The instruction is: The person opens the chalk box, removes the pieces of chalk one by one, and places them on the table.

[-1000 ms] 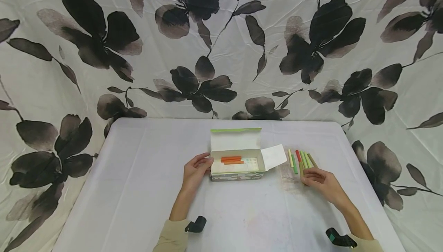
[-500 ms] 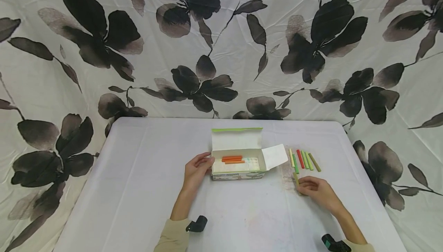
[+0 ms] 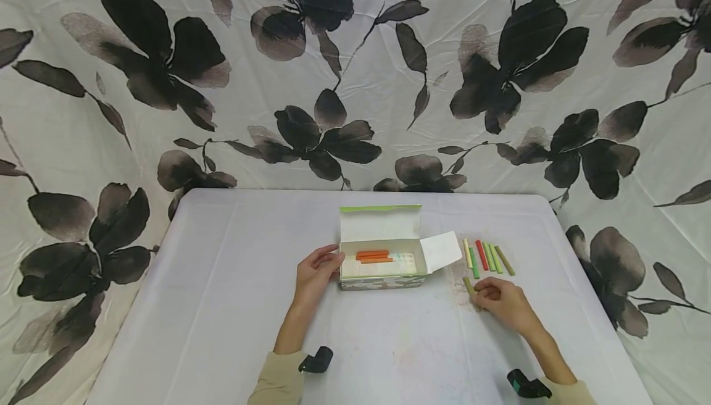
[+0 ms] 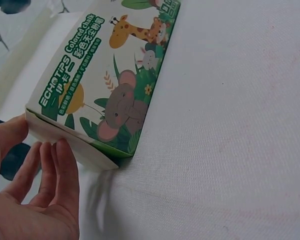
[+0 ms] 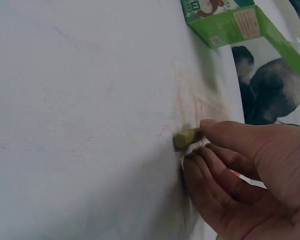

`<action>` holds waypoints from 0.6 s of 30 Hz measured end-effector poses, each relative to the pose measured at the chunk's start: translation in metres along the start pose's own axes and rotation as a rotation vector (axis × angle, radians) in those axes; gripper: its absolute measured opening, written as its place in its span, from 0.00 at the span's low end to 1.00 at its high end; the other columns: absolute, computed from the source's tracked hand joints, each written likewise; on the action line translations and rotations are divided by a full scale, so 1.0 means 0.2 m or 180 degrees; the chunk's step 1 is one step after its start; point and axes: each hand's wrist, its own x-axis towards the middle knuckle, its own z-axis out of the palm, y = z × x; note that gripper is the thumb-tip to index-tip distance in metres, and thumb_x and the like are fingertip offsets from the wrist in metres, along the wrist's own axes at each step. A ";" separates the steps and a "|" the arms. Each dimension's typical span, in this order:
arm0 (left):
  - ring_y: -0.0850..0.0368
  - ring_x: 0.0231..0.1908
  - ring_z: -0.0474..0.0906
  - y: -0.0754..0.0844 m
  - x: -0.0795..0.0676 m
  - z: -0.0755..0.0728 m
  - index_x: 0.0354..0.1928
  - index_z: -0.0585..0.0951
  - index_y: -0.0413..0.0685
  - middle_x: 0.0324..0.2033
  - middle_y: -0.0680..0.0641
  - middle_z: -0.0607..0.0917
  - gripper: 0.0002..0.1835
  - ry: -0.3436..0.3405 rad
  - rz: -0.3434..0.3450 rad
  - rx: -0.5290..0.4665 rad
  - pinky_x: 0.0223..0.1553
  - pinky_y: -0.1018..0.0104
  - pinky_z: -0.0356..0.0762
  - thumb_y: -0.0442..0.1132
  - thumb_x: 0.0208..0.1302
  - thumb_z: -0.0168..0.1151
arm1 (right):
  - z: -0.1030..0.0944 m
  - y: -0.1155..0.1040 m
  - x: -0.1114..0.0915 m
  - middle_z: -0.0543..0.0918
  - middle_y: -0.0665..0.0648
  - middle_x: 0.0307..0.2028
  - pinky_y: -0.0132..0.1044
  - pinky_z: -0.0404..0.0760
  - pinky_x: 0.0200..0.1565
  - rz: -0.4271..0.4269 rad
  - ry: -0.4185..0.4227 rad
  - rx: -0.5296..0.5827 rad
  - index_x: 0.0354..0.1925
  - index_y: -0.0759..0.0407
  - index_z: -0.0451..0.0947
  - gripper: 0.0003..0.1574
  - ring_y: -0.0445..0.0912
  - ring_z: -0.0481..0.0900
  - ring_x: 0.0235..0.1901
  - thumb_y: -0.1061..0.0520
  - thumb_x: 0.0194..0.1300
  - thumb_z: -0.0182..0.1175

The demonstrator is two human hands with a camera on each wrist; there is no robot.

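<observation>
A chalk box [image 3: 383, 283] stands with its lid raised; three orange chalk sticks [image 3: 373, 254] lie inside. At the box's left end, my left hand [image 3: 315, 278] holds the end flap [image 4: 72, 142] between thumb and fingertips. My right hand [image 3: 504, 304] pinches an olive chalk stick [image 3: 468, 285] between thumb and fingers, low over the cloth to the right of the box. In the right wrist view the end of this olive stick [image 5: 186, 139] points out past the thumb. A red chalk stick [image 3: 481, 255] and several yellow and green ones lie in a row beyond that hand.
The box's right flap [image 3: 440, 250] sticks out toward the row of chalk. A white cloth [image 3: 239, 238] covers the table, with coloured chalk smudges [image 5: 195, 100] beside the box. Behind the table hangs a flower-patterned sheet [image 3: 355, 78].
My right hand has drawn the olive chalk stick out of the row, toward me and to the left. The left hand stays at the box.
</observation>
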 end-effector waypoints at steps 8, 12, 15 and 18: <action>0.51 0.40 0.84 0.00 0.01 0.00 0.59 0.82 0.39 0.41 0.46 0.85 0.22 -0.0013 -0.0025 -0.0020 0.36 0.70 0.83 0.38 0.65 0.73 | -0.08 -0.08 0.04 0.87 0.59 0.36 0.33 0.80 0.33 -0.0239 0.0272 -0.0135 0.43 0.69 0.83 0.10 0.49 0.84 0.36 0.61 0.69 0.68; 0.49 0.41 0.84 0.00 0.00 0.00 0.58 0.83 0.40 0.41 0.45 0.85 0.21 0.0013 0.0002 -0.0003 0.36 0.70 0.83 0.38 0.65 0.73 | -0.13 -0.13 0.07 0.87 0.59 0.37 0.33 0.81 0.34 -0.0413 0.0382 -0.0149 0.44 0.68 0.83 0.11 0.50 0.85 0.36 0.60 0.70 0.67; 0.49 0.40 0.84 0.00 0.00 0.00 0.57 0.84 0.41 0.41 0.45 0.86 0.20 0.0018 0.0005 -0.0008 0.35 0.70 0.83 0.38 0.65 0.73 | -0.16 -0.17 0.09 0.87 0.58 0.35 0.33 0.81 0.33 -0.0551 0.0419 -0.0115 0.43 0.69 0.83 0.11 0.49 0.85 0.35 0.59 0.71 0.66; 0.48 0.40 0.84 0.00 0.00 0.00 0.57 0.83 0.40 0.40 0.45 0.86 0.20 0.0002 0.0014 -0.0029 0.35 0.70 0.83 0.37 0.65 0.73 | -0.19 -0.23 0.10 0.87 0.57 0.33 0.33 0.81 0.31 -0.0719 0.0467 -0.0110 0.42 0.68 0.83 0.10 0.48 0.84 0.33 0.60 0.70 0.67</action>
